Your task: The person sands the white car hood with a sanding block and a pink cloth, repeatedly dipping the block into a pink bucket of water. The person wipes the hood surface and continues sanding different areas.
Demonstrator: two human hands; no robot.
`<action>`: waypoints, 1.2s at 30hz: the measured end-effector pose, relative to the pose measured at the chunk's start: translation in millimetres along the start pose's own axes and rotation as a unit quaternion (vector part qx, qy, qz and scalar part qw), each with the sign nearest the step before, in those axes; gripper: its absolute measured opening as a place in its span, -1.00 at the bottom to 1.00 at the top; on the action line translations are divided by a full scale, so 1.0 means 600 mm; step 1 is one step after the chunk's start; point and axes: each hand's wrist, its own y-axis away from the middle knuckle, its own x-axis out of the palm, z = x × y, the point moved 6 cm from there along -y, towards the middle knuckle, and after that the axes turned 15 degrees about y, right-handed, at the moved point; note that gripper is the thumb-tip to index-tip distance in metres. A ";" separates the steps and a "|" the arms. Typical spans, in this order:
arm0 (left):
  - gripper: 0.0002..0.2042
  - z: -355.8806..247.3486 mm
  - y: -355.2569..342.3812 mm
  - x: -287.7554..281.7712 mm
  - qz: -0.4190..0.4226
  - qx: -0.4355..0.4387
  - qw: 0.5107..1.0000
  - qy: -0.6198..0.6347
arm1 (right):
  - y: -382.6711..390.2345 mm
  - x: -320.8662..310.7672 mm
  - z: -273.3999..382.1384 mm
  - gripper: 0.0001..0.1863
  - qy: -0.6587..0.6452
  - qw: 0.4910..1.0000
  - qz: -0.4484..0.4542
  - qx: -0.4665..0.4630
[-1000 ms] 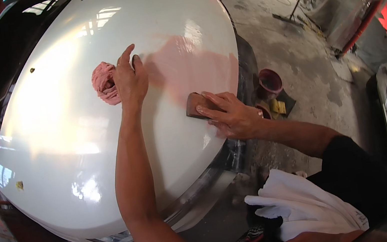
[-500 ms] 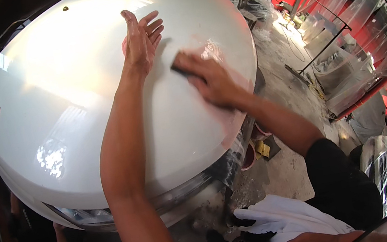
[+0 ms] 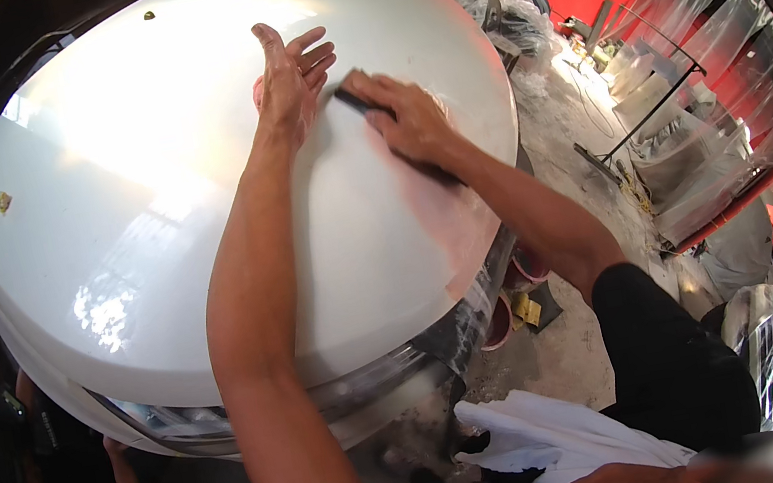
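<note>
A glossy white car hood fills the left and middle of the head view. Over its surface, my left hand holds nothing, its fingers apart; I cannot tell whether it touches the hood. To its right, my right hand grips a dark sanding block against the hood, fingers laid over its top. Around and below that hand spreads a wet-looking, pinkish patch that reaches toward the hood's right front edge. The block's underside is hidden.
Clear film covers part of the car's front edge beside the headlight. Reddish buckets and a yellow piece stand on the floor. A co-worker in black is at lower left. Plastic-draped parts stand at right.
My right hand has slid the sanding block a little up and away across the hood. The left hand stays open in nearly the same place. The whole view has shifted slightly.
</note>
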 end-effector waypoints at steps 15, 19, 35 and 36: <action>-0.16 0.029 0.021 -0.012 -0.001 0.037 0.897 -0.440 | 0.260 -0.022 -0.004 -0.32 0.058 0.998 0.018 -0.008; -0.35 0.085 0.043 0.024 0.064 0.161 0.742 -0.647 | 0.313 -0.052 -0.018 -0.32 0.060 0.997 0.030 -0.047; -0.12 0.260 0.062 0.170 -0.261 0.042 0.485 -0.834 | 0.539 -0.135 -0.202 -0.32 -0.181 0.979 0.080 -0.050; -0.12 0.283 0.066 0.193 -0.264 0.052 0.481 -0.834 | 0.583 -0.138 -0.246 -0.35 -0.199 0.977 0.082 -0.010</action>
